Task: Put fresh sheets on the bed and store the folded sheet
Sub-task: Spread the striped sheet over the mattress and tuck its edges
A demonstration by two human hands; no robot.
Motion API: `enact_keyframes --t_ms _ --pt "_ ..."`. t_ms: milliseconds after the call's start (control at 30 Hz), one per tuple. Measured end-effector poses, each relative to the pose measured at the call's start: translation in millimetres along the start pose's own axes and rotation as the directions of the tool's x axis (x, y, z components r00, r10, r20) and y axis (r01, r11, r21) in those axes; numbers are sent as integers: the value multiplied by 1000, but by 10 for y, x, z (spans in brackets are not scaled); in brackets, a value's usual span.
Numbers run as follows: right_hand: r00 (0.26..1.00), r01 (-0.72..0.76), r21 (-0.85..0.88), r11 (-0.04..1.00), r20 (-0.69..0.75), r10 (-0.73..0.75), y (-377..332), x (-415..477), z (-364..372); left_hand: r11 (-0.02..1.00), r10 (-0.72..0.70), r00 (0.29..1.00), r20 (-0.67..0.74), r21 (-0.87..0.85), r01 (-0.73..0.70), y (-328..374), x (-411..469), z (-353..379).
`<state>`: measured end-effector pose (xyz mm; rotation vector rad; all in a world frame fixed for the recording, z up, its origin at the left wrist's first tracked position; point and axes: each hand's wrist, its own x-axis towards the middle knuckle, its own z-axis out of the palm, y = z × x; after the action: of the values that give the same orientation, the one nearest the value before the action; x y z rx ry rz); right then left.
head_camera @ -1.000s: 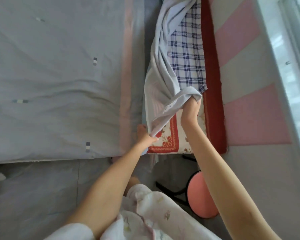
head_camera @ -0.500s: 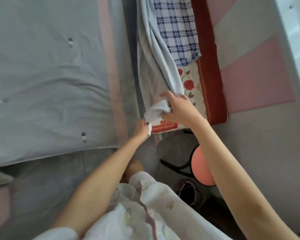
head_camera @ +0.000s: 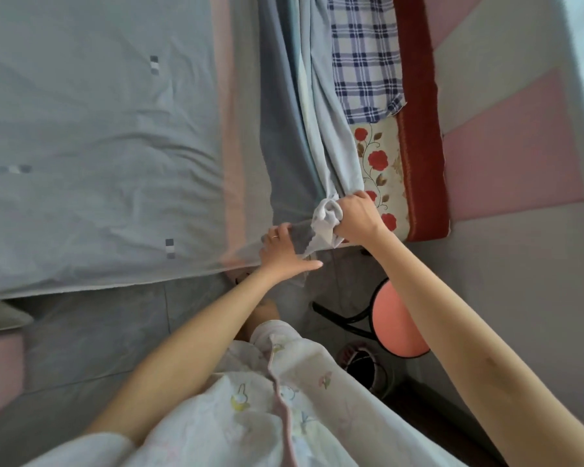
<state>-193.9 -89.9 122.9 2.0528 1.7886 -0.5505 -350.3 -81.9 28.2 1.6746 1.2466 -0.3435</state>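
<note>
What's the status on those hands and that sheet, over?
Left hand flat on the sheet at the bed corner. Right hand clutching its bunched end. Floral mattress uncovered; stool below, clear of hands.

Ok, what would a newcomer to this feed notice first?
The right hand mid-frame, gripping a bunched corner of the pale blue sheet, with the left hand flat beside it. Then the rose-patterned mattress just right of them, and the pink stool below.
</note>
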Motion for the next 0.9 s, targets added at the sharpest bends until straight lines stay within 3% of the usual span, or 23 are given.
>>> enact_keyframes --t_ms 33,167,300,433,500,633,733,800,833,900 --pt "1000 -7 -6 1000 -6 7 23 -3 -55 994 -49 998 -35 94 52 -90 12 56" --pt "999 -24 -5 1000 -42 24 75 -27 -188 973 -226 931 -285 -23 229 -214 191 175" --pt "1000 -6 -121 993 -21 3 200 -41 -213 992 -121 923 -366 -22 121 -329 317 95" --pt "999 -41 -228 973 -11 39 332 -36 -140 1000 -5 982 -187 -15 2 -539 260 102" --pt "998 -59 -261 963 5 63 356 -31 -102 997 -43 998 -55 -67 39 -573 226 215" --pt "992 -109 -310 945 31 124 356 3 -69 941 -148 988 54 -301 157 -520 219 271" --pt "992 -96 -265 960 51 113 325 47 -112 876 -165 935 315 -388 286 -505 131 253" --pt "990 -93 -192 977 82 111 262 93 -199 810 -170 801 574 -382 445 -522 39 142" --pt "993 -81 -163 983 73 94 225 122 -258 823 -178 768 615 -336 459 -554 32 73" --pt "999 -54 -98 994 4 54 83 226 -431 871 -153 832 533 -325 368 -546 40 -183"
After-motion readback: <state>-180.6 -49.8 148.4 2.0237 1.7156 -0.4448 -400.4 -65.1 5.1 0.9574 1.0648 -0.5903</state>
